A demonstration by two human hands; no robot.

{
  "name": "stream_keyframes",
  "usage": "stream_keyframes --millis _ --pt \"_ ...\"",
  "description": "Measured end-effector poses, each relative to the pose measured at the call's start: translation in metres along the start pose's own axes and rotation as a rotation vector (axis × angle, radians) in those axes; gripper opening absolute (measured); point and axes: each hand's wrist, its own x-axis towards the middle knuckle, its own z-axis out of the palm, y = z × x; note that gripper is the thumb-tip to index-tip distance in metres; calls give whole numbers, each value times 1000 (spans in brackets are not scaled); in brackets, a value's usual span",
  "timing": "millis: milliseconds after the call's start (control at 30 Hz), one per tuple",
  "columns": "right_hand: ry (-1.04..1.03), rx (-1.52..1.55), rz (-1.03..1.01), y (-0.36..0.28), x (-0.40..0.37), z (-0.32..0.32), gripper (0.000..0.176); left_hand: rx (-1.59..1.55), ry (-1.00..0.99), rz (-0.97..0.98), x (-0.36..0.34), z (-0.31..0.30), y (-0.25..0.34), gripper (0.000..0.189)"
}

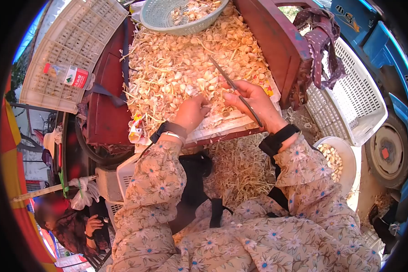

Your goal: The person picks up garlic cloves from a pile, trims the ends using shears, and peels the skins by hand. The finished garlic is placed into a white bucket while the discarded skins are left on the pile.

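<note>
Garlic cloves (177, 77), loose skins and dry stalks are heaped over the tray in front of me. My right hand (258, 104) holds a thin, dark, narrow-bladed knife (229, 79), its long end pointing up and left over the heap. The thumb and fingers of that hand reach toward the cloves. Close by on the left, my left hand (191, 113) rests at the near edge of the heap with its fingers curled together. Whatever lies between those fingertips is hidden. Printed sheeting (224, 128) shows along the near edge under the garlic.
A pale green colander (156, 20) with cloves sits at the far side. Dark red panels (276, 41) flank the heap. On the right stand a white crate (349, 97) and a bucket (347, 167) of cloves. A bottle (75, 77) lies on a crate at left; another person (72, 224) sits below.
</note>
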Motion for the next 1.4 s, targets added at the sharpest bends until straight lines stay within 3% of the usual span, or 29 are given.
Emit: stream_keyframes --millis 33,133,167,333,467,600,800,900,1033,1100,1200,1400 --pt "-7 -8 -5 0 0 -1 42 18 0 -4 0 -1 -1 14" --pt "-15 -28 -19 1 -1 -5 43 -565 -7 -363 -8 -28 5 11" --pt "-7 -32 -25 1 -1 -6 43 -805 -1 -371 -14 -37 1 9" --pt "-5 -74 16 -10 -6 -2 46 -991 52 -453 -35 -52 -21 10" --pt "-23 -85 -3 -4 -5 -1 48 -304 24 -342 -26 -30 -34 14" --pt "-19 -106 -22 -2 -4 -3 49 93 10 -83 -23 -20 -25 21" --pt "-30 -121 -27 1 -2 -1 40 163 62 -16 -22 -17 -26 20" --pt "-8 -200 -84 2 -6 0 37 -793 29 -407 -28 -31 -15 21" --pt "-1 -482 -61 -8 -19 8 38 -1364 155 -373 -47 -39 7 23" --pt "-47 -714 -108 -11 -24 12 40 -1589 127 -300 -57 -44 18 24" --pt "-50 -922 -377 -6 -31 14 41 -1769 175 -333 -69 -44 32 29" --pt "3 -926 -440 -5 -31 16 38 -1939 204 -384 -75 -46 39 28"
